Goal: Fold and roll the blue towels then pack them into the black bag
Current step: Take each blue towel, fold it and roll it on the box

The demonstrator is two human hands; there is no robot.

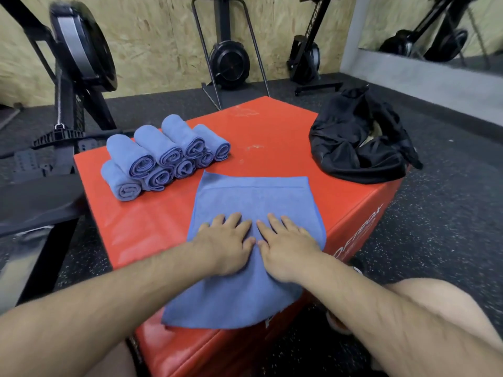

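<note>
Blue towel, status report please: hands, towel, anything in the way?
Left hand and right hand flat, pressing the spread towel. Rolled towels stacked beside it; black bag on the red box's right corner. Nothing blocking.

2 bare hairy forearms (114,295), bare knees (435,300)

The towel (253,197) and rolls (163,148) are matt blue cloth with a fine nap. The box (272,126) is smooth, glossy red vinyl. The bag (348,137) is thin, creased black fabric. The floor (449,213) looks like speckled, grainy rubber, and the wall (163,36) is rough wood chipboard.
</note>
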